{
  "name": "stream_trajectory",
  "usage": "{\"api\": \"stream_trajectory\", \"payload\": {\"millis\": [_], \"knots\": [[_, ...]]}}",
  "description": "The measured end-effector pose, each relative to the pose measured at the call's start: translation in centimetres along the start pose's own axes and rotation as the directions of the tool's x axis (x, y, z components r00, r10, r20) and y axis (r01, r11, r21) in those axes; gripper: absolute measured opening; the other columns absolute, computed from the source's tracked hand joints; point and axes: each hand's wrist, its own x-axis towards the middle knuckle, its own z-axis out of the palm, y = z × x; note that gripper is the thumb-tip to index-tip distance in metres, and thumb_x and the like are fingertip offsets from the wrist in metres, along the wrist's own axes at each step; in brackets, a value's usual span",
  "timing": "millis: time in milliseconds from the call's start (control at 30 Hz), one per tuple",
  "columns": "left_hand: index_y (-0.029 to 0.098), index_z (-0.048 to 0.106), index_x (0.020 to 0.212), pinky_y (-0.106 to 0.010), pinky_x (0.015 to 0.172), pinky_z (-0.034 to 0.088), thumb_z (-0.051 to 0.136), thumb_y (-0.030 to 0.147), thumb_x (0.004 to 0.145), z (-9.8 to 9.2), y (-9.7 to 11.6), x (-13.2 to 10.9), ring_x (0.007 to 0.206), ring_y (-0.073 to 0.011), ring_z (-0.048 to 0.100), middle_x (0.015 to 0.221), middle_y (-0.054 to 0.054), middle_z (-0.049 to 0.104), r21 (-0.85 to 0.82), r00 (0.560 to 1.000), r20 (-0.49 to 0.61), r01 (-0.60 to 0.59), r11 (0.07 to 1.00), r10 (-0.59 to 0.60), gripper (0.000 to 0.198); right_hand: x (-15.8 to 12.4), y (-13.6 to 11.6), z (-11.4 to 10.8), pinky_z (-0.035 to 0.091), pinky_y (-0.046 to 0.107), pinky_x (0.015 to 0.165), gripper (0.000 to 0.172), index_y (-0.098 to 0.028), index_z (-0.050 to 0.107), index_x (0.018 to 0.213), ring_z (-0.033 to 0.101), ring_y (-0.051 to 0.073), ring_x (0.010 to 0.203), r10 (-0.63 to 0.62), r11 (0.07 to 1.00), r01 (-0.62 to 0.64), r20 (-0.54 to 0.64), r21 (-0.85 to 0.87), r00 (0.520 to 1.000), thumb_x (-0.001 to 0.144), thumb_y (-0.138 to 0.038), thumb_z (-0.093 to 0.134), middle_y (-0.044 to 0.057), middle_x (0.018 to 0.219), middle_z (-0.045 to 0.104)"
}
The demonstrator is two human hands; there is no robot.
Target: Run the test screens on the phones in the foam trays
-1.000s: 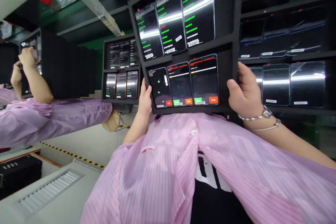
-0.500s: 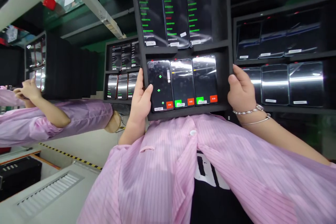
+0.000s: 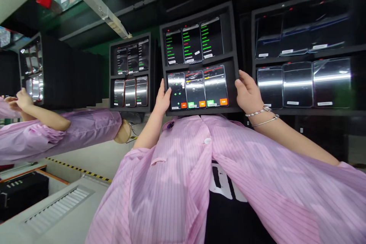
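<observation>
A black tray (image 3: 233,26) with two compartments lies between my hands, tilted slightly in view. Its far compartment holds three phones (image 3: 191,45) with green text lines on dark screens; one also shows a red line. Three phones (image 3: 195,89) in the near compartment show green and orange-red buttons, the leftmost with green arrows. My left hand (image 3: 162,99) grips the tray's left edge, thumb on the rim. Wearing bracelets, my right hand (image 3: 249,93) is closed on the right edge. Fingers under the tray are hidden.
Similar trays of phones stand close by: one on the left (image 3: 130,109), a larger-looking one on the right (image 3: 309,113). Further left are a tall black stack (image 3: 74,76) and a co-worker's hands (image 3: 24,99). A pale metal beam (image 3: 94,2) slants across the upper left.
The tray has moved down and away from me, looking smaller and lying level with the neighbouring trays. Both hands have travelled with it, still gripping its sides.
</observation>
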Motion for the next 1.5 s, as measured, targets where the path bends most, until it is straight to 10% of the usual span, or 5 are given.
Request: {"api": "stream_trajectory", "payload": {"millis": [333,567,833,1167,1500], "knots": [[0.030,0.037,0.165,-0.039,0.137,0.021,0.051,0.052,0.105,1.1,-3.1,-0.4,0.164,-0.0209,0.029,0.175,0.000,0.034,-0.060,0.996,-0.016,-0.084,0.995,0.083,0.065,-2.1,-0.6,-1.4,0.038,0.053,0.127,0.061,-0.013,0.055,0.153,0.055,0.029,0.145,-0.100,0.995,0.100,-0.017,-0.014,0.995,0.101,-0.046,0.057,0.019,0.156,0.057],[0.029,0.033,0.167,-0.052,0.137,0.019,0.043,0.073,0.103,1.1,-2.7,0.0,0.166,-0.0295,0.022,0.176,-0.008,0.031,0.288,0.977,-0.005,-0.201,0.936,0.211,0.078,-0.4,0.1,-1.9,0.033,0.060,0.127,0.067,-0.013,0.044,0.157,0.047,0.033,0.150,-0.090,0.971,0.108,0.092,-0.214,0.992,0.102,-0.050,0.055,0.025,0.162,0.047],[0.036,0.073,0.132,-0.064,0.134,0.015,0.057,0.062,0.102,2.7,-0.4,-6.7,0.163,-0.0353,0.027,0.165,-0.005,0.050,0.565,0.766,0.442,-0.642,0.519,0.466,0.043,-4.5,-1.5,-1.9,0.023,0.069,0.128,0.053,-0.029,0.057,0.147,0.036,0.039,0.156,-0.524,0.492,0.762,0.555,-0.421,0.645,0.101,-0.056,0.060,0.013,0.168,0.043],[0.024,0.041,0.158,-0.060,0.130,0.029,0.047,0.072,0.101,0.2,-1.6,-7.3,0.163,-0.0351,0.027,0.174,-0.019,0.027,0.579,0.922,0.076,-0.351,0.736,0.380,0.075,-5.2,-0.7,-1.3,0.027,0.068,0.127,0.060,-0.027,0.059,0.148,0.037,0.041,0.155,-0.523,0.460,0.770,0.566,-0.442,0.637,0.098,-0.059,0.065,0.013,0.170,0.040],[0.023,0.037,0.162,-0.061,0.124,0.038,0.044,0.077,0.100,0.5,-0.8,-6.1,0.158,-0.0374,0.037,0.166,-0.021,0.042,0.610,0.962,0.177,-0.275,0.743,0.210,0.082,-5.3,-0.8,-1.1,0.037,0.060,0.125,0.081,-0.018,0.042,0.160,0.048,0.038,0.149,-0.585,0.439,0.763,0.494,-0.474,0.644,0.095,-0.060,0.067,0.019,0.155,0.058]]}}
